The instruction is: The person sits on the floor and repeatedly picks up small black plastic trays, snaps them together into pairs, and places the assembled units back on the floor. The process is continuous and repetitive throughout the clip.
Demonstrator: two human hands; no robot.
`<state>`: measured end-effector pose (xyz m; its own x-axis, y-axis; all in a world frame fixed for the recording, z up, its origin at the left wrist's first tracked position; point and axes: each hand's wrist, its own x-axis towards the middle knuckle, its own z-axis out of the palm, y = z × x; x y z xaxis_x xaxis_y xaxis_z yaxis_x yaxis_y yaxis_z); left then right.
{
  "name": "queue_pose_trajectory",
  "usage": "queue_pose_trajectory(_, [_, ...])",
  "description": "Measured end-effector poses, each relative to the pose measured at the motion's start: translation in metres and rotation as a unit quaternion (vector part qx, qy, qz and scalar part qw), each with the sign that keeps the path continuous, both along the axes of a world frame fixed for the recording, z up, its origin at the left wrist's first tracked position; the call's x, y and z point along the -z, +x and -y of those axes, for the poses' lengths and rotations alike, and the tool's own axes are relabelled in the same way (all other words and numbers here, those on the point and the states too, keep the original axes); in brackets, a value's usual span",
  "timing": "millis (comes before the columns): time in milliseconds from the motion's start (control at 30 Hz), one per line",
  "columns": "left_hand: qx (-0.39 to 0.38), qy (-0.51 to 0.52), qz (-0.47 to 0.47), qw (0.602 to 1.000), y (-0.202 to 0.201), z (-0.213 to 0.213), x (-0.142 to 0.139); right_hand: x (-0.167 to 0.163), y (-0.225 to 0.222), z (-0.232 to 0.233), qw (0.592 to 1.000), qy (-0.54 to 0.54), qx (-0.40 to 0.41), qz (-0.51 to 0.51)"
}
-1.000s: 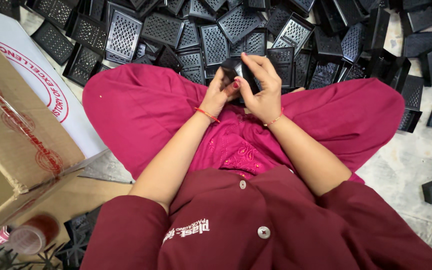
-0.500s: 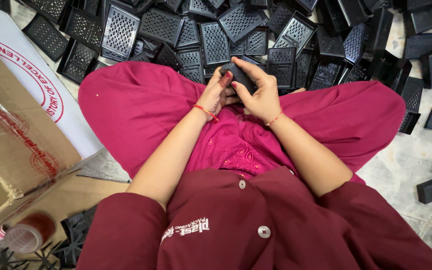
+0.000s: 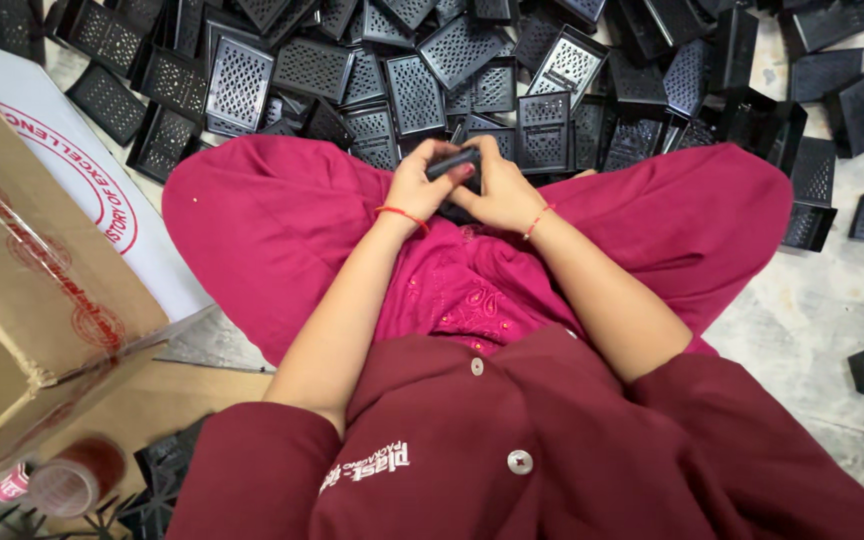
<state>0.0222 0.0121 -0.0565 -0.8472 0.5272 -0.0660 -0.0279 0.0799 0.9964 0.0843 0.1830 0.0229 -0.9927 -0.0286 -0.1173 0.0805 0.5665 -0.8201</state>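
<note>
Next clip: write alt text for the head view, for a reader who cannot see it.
Seen from above, a seated person's left hand and right hand together grip a small black plastic piece over their lap. A heap of black perforated trays covers the floor ahead, and a cardboard box stands at the left.

Black perforated trays (image 3: 422, 95), magenta trousers (image 3: 272, 215), maroon shirt (image 3: 552, 450), brown carton (image 3: 22, 300) with red print, grey speckled floor (image 3: 812, 300).

Dozens of black perforated trays (image 3: 415, 93) (uncountable pile), one cardboard box (image 3: 22, 290).
</note>
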Motion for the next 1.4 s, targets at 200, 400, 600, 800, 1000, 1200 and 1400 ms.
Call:
queue_pose_trajectory(200, [-0.165, 0.007, -0.018, 0.986, -0.012, 0.047, -0.071, -0.016, 0.007, -0.012, 0.948, -0.239, -0.040, 0.208])
queue_pose_trajectory(400, [-0.438, 0.189, -0.025, 0.879, -0.013, 0.196, -0.155, -0.023, 0.000, -0.022, 0.998, -0.063, -0.015, -0.025])
queue_pose_trajectory(600, [-0.514, -0.323, -0.027, 0.794, 0.060, 0.444, -0.224, -0.029, -0.013, -0.076, 0.952, 0.237, 0.128, -0.148])
queue_pose_trajectory(800, [-0.351, -0.647, 0.013, 0.677, 0.042, 0.437, -0.214, -0.002, -0.026, -0.091, 0.946, 0.276, 0.173, 0.009])
queue_pose_trajectory(1000, [-0.378, -0.177, -0.273, 0.867, 0.022, 0.268, -0.245, 0.024, -0.037, -0.098, 0.923, 0.325, 0.207, 0.015])
queue_pose_trajectory(1200, [-0.127, 0.005, -0.161, 0.979, -0.004, 0.084, -0.170, 0.010, -0.032, -0.097, 0.934, 0.131, 0.249, -0.220])
queue_pose_trajectory(1400, [0.075, 0.340, 0.379, 0.858, 0.008, 0.007, -0.062, -0.006, -0.008, -0.038, 0.961, -0.252, 0.106, -0.035])
